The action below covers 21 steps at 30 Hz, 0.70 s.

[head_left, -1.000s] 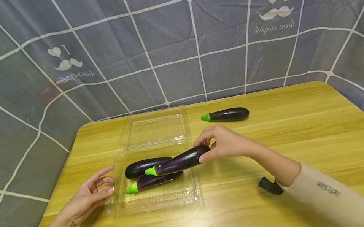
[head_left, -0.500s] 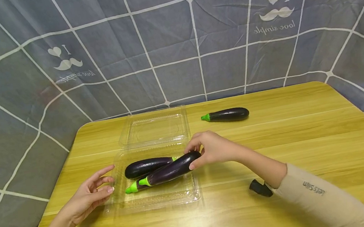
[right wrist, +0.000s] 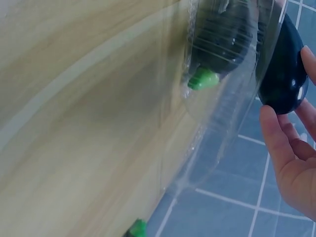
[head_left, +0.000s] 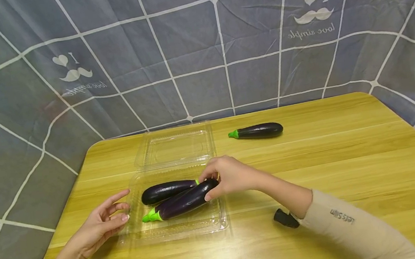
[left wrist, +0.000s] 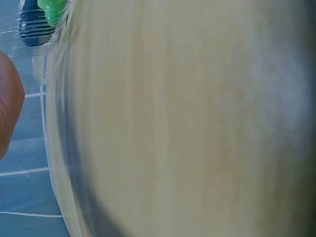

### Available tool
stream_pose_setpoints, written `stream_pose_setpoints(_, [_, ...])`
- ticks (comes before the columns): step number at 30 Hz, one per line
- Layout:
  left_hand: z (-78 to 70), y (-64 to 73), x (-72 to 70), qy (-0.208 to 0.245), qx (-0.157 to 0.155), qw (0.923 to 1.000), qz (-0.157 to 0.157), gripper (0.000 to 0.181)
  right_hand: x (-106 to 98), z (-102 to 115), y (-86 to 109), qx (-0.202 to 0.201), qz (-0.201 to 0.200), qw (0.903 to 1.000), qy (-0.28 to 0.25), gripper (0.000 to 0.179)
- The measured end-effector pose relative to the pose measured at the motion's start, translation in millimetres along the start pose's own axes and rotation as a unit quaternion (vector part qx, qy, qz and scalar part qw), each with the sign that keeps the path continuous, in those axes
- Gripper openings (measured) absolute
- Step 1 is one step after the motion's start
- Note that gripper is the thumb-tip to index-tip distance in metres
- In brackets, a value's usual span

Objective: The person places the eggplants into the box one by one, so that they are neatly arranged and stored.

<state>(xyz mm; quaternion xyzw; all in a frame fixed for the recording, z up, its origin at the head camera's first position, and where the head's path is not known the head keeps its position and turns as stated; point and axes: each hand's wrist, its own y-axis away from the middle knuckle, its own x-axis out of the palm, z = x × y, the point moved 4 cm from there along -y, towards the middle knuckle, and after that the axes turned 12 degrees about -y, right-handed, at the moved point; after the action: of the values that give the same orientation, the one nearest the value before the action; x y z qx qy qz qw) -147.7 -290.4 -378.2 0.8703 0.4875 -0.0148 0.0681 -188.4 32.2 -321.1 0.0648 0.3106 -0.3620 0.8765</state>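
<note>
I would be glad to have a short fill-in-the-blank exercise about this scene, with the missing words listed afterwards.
1. The right hand grips an eggplant whose stem end is ____ in colour.
2. The lid of the see-through container is not closed but ____.
3. Counting the far eggplant, the head view shows ____ eggplants in total.
4. The heart shapes on the curtain are printed in ____.

Missing words: green; open; four; white.

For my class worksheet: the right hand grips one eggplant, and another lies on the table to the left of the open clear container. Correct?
Not left: the head view shows the eggplant on the table lying right of the clear container. The rest stands.
</note>
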Motion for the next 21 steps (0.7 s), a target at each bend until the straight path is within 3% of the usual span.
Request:
stream_pose_setpoints(13, [0.0,0.4,-0.8,0.0,-0.001,1.0,0.003,0.057,18.7,2.5,-9.6,0.004,0.021,0.9981,0.058,0.033])
stream_pose_setpoints(21, [0.1,-0.7,-0.8,0.005,0.004,1.0,0.007,0.057,24.7,7.5,-11.7,0.003,0.025,0.9974,0.067,0.033])
